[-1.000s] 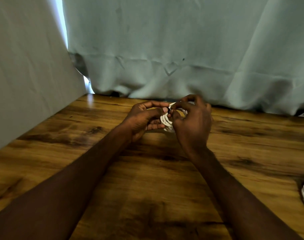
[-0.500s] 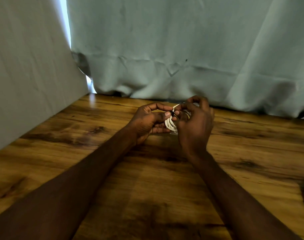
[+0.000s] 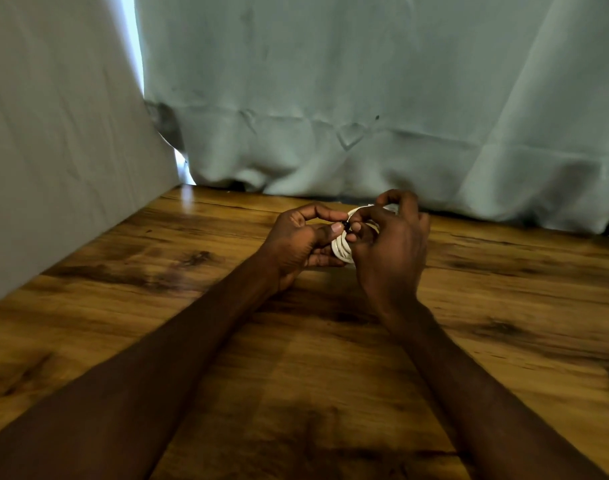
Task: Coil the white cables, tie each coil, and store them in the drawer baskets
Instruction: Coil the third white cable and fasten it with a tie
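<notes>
Above the wooden surface (image 3: 192,341), the left hand (image 3: 299,244) and right hand (image 3: 389,251) both pinch a small white cable coil (image 3: 341,249) between them

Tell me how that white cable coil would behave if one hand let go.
The white cable coil looks thin and floppy; its loops would probably spring loose, since the left hand and right hand both pinch it. It seems light, hanging easily from fingertips.
</notes>
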A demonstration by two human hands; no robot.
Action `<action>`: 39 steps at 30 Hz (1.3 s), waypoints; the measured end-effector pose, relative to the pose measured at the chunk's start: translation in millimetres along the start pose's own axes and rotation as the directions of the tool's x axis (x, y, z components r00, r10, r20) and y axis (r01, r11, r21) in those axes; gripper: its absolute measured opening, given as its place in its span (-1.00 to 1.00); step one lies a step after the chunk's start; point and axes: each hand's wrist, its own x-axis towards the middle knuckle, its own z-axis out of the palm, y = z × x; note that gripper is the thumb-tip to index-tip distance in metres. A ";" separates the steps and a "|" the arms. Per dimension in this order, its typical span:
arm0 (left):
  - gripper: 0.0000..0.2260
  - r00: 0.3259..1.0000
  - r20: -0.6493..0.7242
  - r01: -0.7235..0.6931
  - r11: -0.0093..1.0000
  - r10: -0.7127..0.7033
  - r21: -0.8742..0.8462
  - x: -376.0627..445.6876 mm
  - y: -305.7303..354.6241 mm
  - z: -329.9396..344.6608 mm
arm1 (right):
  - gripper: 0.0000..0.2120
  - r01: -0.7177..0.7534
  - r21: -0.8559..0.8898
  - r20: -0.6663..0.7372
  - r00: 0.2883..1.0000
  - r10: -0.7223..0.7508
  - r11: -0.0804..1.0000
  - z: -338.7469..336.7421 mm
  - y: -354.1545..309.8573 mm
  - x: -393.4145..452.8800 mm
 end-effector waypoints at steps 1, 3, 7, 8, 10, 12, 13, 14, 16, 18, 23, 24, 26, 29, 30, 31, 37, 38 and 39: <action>-0.89 1.000 0.002 -0.001 1.000 0.001 -0.011 0.1 0.5 -0.4 | -0.76 -0.001 0.025 -0.012 1.000 0.002 1.000 0.0 0.1 0.7; -0.87 1.000 0.001 -0.007 0.999 0.007 -0.032 1.0 1.8 -0.8 | -0.81 0.013 0.062 -0.050 0.999 -0.010 0.998 -1.2 0.0 2.0; -0.81 1.000 -0.012 -0.014 0.998 0.013 -0.064 5.0 1.8 0.2 | -0.86 0.061 0.174 -0.027 0.998 -0.057 0.983 -3.3 4.3 7.7; -0.78 1.000 -0.018 -0.014 0.998 0.013 -0.067 5.1 1.6 0.3 | -0.86 0.062 0.185 -0.016 0.998 -0.061 0.981 -3.6 5.2 8.2; -0.76 1.000 -0.027 -0.012 0.998 0.011 -0.067 5.5 0.5 0.2 | -0.87 0.076 0.200 -0.009 0.997 -0.075 0.977 -3.9 5.4 8.0; -0.77 0.999 -0.043 -0.011 0.998 0.008 -0.069 6.3 -0.8 -0.2 | -0.87 0.098 0.224 -0.002 0.995 -0.100 0.970 -4.4 4.7 7.0; -0.78 0.998 -0.055 -0.009 0.998 0.005 -0.070 7.0 -1.5 -0.4 | -0.85 0.104 0.225 0.002 0.994 -0.107 0.969 -4.4 5.0 6.8; -0.78 0.998 -0.063 -0.006 0.998 0.002 -0.069 7.4 -2.3 -0.8 | -0.84 0.104 0.215 0.005 0.994 -0.107 0.971 -4.4 5.3 6.7; -0.77 0.998 -0.060 0.004 0.998 -0.009 -0.068 8.0 -4.5 -0.5 | -0.82 0.081 0.191 -0.007 0.997 -0.081 0.978 -3.8 6.0 6.2; -0.76 0.999 -0.043 0.023 0.997 -0.026 -0.079 7.4 -6.3 0.9 | -0.82 0.037 0.200 -0.031 0.999 -0.032 0.979 -3.9 5.4 4.2; -0.83 0.998 -0.002 0.062 0.992 -0.063 -0.112 5.1 -9.7 2.4 | -0.82 0.053 0.149 -0.014 0.999 -0.051 0.987 -3.8 8.0 3.8; -0.85 0.997 0.006 0.071 0.991 -0.071 -0.114 4.2 -9.5 2.8 | -0.81 0.062 0.129 -0.007 0.998 -0.061 0.990 -4.8 8.1 4.2; -0.86 0.996 0.018 0.084 0.990 -0.083 -0.115 2.8 -7.8 3.2 | -0.80 0.089 0.093 -0.003 0.996 -0.090 0.992 -7.4 6.8 4.4; -0.84 0.996 0.039 0.087 0.989 -0.083 -0.121 1.9 -3.9 3.3 | -0.79 0.143 0.014 -0.021 0.990 -0.143 0.990 -11.4 3.2 4.9; -0.83 0.996 0.046 0.083 0.989 -0.078 -0.125 1.7 -3.0 3.5 | -0.78 0.150 0.004 -0.031 0.988 -0.149 0.989 -12.3 2.2 5.1; -0.83 0.996 0.047 0.077 0.988 -0.071 -0.133 1.9 -2.2 4.1 | -0.76 0.154 0.015 -0.047 0.987 -0.153 0.988 -12.8 1.6 5.6; -0.84 0.998 0.000 0.069 0.982 -0.070 -0.178 6.3 -4.6 7.2 | -0.87 0.175 0.084 -0.089 0.982 -0.167 0.981 -10.4 7.2 6.5; -0.85 0.997 -0.001 0.073 0.981 -0.074 -0.179 6.9 -4.9 7.2 | -0.88 0.171 0.051 -0.081 0.983 -0.167 0.984 -9.2 9.3 6.6; -0.85 0.997 0.000 0.078 0.981 -0.079 -0.179 6.8 -4.9 7.2 | -0.88 0.171 0.019 -0.075 0.983 -0.169 0.985 -8.2 10.5 6.4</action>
